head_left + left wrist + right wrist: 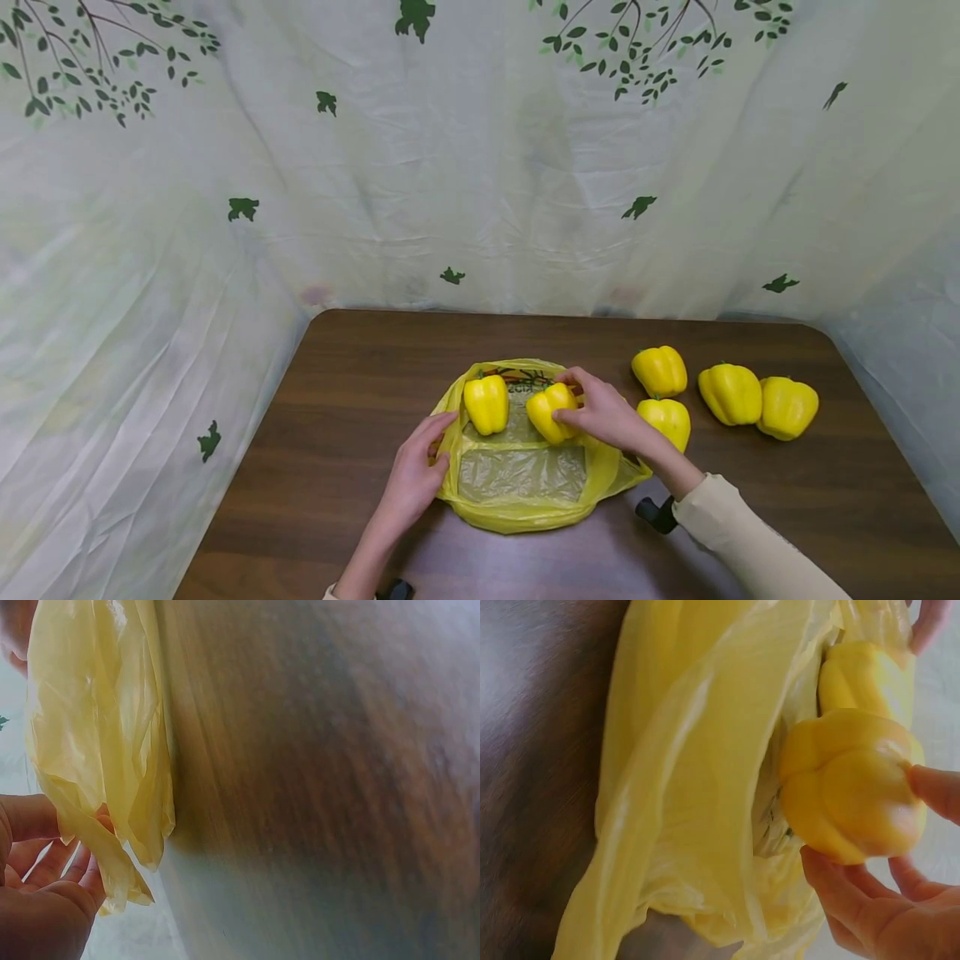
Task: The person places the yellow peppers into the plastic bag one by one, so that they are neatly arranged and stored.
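Observation:
A yellow plastic bag (pixel 517 518) lies spread open on the table, its see-through inner side facing up. One yellow bell pepper (pixel 486 405) rests inside it at the left. My right hand (pixel 606 410) holds a second yellow bell pepper (pixel 550 414) over the bag's right half. In the right wrist view, thumb and fingertips grip this held pepper (pixel 855 787) from opposite sides. At the bag's left rim is my left hand (pixel 418 467). The left wrist view shows its fingers (pixel 34 817) curled around the thin edge of the bag (pixel 112 855).
To the right of the bag, several more yellow bell peppers stand on the brown wooden table (pixel 360 367): two nearer ones (pixel 660 372) and a touching pair (pixel 787 408) farther right. A whitish curtain (pixel 495 167) with leaf prints hangs behind the table.

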A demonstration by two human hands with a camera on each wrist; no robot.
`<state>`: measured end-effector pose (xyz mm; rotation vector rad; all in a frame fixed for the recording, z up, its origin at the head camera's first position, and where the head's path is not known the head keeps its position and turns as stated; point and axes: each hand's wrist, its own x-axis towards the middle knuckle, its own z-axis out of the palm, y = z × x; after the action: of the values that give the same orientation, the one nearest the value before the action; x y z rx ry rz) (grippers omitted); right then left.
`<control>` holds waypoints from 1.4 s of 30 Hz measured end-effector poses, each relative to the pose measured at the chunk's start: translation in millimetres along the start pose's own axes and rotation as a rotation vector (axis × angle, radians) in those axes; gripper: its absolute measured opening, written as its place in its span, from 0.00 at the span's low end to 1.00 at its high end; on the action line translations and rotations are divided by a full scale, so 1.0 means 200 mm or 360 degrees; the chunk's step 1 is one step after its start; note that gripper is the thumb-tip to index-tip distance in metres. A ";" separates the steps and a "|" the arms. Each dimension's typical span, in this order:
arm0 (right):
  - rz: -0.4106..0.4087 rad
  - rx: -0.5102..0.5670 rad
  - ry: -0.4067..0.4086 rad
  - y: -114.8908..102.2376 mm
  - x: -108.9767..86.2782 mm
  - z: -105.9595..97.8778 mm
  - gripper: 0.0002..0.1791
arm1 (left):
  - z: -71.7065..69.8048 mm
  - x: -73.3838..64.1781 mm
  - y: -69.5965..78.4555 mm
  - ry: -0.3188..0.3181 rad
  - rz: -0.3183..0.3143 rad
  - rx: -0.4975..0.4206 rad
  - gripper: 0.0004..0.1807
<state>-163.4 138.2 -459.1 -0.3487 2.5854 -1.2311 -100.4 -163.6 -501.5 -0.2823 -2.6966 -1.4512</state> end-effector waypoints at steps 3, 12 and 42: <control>0.0015 0.0004 0.0025 0.00 0.01 0.01 0.28 | 0.00 0.00 0.00 0.0000 0.0005 0.0007 0.32; 0.0054 0.0046 0.0044 -0.02 0.06 0.03 0.30 | 0.00 0.00 0.00 0.0008 0.0033 0.0008 0.32; 0.0228 0.0351 0.0006 -0.07 0.13 0.05 0.31 | 0.01 0.00 0.00 0.0003 0.0088 0.0014 0.33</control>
<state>-183.2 113.1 -457.3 -0.1150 2.3980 -1.4452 -99.9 -161.3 -503.2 -0.3519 -2.6705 -1.4242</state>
